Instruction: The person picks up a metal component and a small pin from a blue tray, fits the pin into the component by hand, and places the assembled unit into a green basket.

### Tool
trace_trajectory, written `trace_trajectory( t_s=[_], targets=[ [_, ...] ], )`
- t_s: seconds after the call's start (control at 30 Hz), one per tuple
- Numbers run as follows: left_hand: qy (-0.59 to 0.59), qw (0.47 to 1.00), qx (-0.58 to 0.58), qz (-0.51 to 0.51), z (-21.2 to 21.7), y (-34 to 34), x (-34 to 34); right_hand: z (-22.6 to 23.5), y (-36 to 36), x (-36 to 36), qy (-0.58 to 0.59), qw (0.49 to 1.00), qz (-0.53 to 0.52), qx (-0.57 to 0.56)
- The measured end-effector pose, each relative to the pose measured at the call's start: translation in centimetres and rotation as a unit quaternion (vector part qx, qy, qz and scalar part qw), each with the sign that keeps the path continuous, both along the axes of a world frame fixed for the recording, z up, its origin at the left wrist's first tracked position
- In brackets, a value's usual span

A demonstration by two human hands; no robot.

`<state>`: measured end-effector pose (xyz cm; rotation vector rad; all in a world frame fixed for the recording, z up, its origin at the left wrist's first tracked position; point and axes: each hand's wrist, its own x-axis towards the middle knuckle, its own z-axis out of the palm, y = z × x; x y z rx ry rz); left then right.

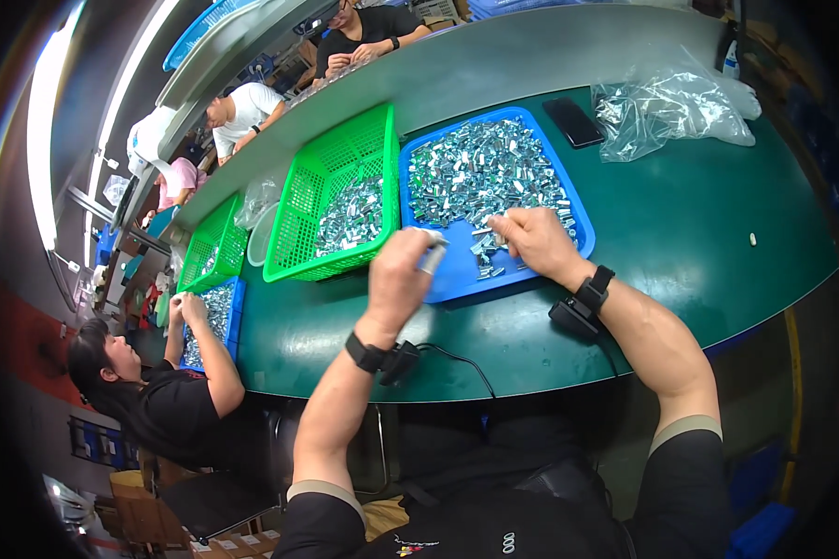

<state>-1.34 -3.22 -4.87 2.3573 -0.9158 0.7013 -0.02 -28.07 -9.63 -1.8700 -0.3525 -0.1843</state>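
Observation:
A blue tray [583,244] full of small shiny metal pieces [480,172] lies in front of me on the green table. Over its near left corner is my left hand [401,278], closed, with a small pale piece [433,250] at its fingertips, smeared by motion. My right hand [539,244] is inside the near right part of the tray, thumb and fingers pinched just above the loose metal pieces. Whatever sits in that pinch is too small to make out. Left of the tray, a green basket [294,219] holds more metal pieces.
At the back right lie a black phone [573,123] and a clear plastic bag [667,116]. A cable [461,356] runs along the near table edge. To my left, a co-worker [172,391] handles pieces above another blue tray [236,321]. Other people sit beyond the grey partition [494,70].

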Motion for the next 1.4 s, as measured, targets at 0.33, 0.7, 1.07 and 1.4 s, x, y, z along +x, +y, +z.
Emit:
trace_trajectory(
  t_s=[0.33,0.7,1.07,1.4],
  targets=[
    [-0.044,0.989,0.137,0.033,3.0,0.5,2.5,0.0,-0.5,0.1,0.012,0.997,-0.024,0.072],
    [0.101,0.981,0.145,0.083,-4.2,-0.1,5.6,0.3,-0.2,-0.2,0.012,0.997,-0.026,0.072],
    [0.174,0.983,0.009,0.064,-3.6,-1.5,2.3,0.0,0.2,-0.2,0.005,1.000,-0.004,-0.004],
    [0.160,0.982,-0.094,-0.029,-4.4,-1.9,1.4,0.5,0.8,-0.8,-0.006,0.998,0.001,-0.058]
  ],
)
